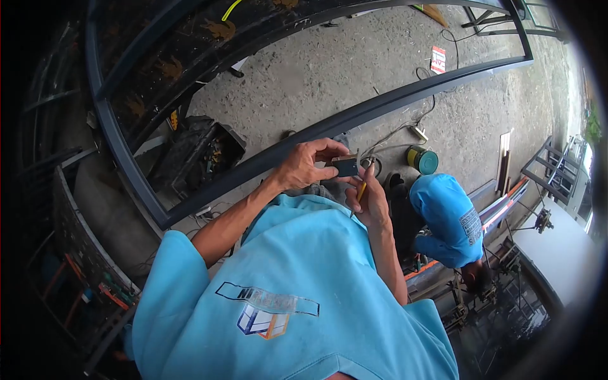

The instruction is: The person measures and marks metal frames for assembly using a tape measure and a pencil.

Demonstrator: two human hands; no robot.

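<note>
My left hand [307,166] grips a small dark rectangular piece [346,166] between thumb and fingers, in front of my shirt. A lighter, brownish edge shows along its top. Close beside it on the right is my right hand [372,197], its fingers curled round a slim yellow pencil-like tool [361,190]. The tips of my right fingers are right at the piece's edge. Just beyond both hands runs a long dark grey metal frame [354,116], which crosses the view at a slant.
A black toolbox [218,149] with loose items lies on the floor at left. A green-lidded can [422,160] stands right of my hands, near a crouching person in a blue shirt [446,218]. Cables [405,130] run over the concrete floor. A metal rack [557,171] is at far right.
</note>
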